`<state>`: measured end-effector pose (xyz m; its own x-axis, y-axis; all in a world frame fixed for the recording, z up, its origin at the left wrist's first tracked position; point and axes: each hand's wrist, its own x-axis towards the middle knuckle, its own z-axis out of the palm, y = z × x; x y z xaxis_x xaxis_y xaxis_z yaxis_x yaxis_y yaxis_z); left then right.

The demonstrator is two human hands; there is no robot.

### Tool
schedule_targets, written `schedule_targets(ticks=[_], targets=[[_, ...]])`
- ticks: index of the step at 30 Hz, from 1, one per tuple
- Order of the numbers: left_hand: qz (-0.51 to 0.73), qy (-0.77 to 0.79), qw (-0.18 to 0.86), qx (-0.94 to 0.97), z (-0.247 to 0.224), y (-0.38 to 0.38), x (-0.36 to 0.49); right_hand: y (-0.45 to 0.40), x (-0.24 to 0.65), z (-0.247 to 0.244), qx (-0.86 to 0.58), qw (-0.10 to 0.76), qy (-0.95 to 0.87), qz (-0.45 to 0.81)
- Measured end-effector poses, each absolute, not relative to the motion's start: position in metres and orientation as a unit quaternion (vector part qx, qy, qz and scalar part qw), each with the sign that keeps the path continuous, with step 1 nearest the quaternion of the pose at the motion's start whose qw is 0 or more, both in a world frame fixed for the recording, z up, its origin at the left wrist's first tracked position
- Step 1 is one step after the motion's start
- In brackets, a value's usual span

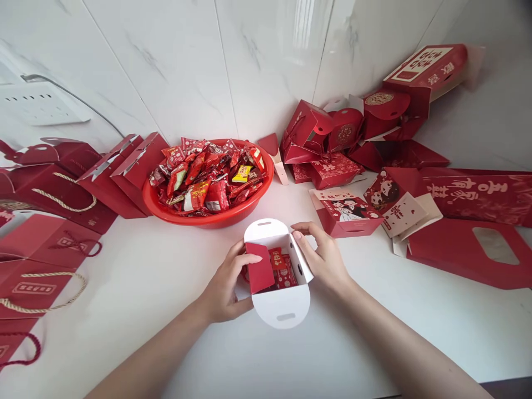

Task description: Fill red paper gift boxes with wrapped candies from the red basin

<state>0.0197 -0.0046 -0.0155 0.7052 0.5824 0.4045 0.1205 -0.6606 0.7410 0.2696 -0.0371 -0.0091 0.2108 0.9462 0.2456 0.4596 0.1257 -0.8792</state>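
Observation:
A small gift box (pixel 281 306), white inside, stands with its top flaps spread at the middle of the table. Red-wrapped candies (pixel 285 272) lie inside it. My left hand (pixel 226 282) grips the box's left side, its thumb beneath and a finger on the red side flap (pixel 260 268), which is folded inward over part of the candies. On the right, my right hand (pixel 322 255) pinches the white right flap (pixel 302 257) near its far corner. Behind the box sits a red basin (pixel 208 221) heaped with wrapped candies (pixel 208 177).
Red gift boxes with rope handles (pixel 37 282) line the left side of the white table (pixel 166 343). More red boxes (pixel 343 213) are piled at the back right, beside a flat red bag with a window (pixel 449 249). A socket strip (pixel 41 102) is at the upper left.

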Motion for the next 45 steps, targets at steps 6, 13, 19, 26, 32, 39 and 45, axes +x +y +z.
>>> schedule_targets(ticks=[6,13,19,26,32,39,45], targets=[[0.372,0.234,0.322,0.838,-0.019,-0.006,0.020,-0.040,0.275,-0.008,-0.479,0.610,-0.491,0.398],[0.373,0.245,0.360,0.819,-0.021,-0.005,0.020,-0.045,0.276,0.003,-0.323,0.492,-0.771,0.242],[0.375,0.234,0.370,0.817,-0.020,-0.003,0.019,-0.042,0.276,0.003,-0.296,0.404,-0.845,0.190],[0.376,0.238,0.339,0.829,-0.017,-0.006,0.018,-0.054,0.263,0.000,-0.404,0.496,-0.715,0.282],[0.400,0.229,0.363,0.810,-0.024,-0.016,0.023,-0.051,0.260,0.001,-0.441,0.499,-0.659,0.349],[0.369,0.233,0.400,0.806,-0.023,-0.014,0.021,-0.050,0.264,0.004,-0.404,0.460,-0.706,0.356],[0.403,0.278,0.310,0.815,-0.015,-0.010,0.016,-0.052,0.264,-0.001,-0.405,0.450,-0.747,0.276]])
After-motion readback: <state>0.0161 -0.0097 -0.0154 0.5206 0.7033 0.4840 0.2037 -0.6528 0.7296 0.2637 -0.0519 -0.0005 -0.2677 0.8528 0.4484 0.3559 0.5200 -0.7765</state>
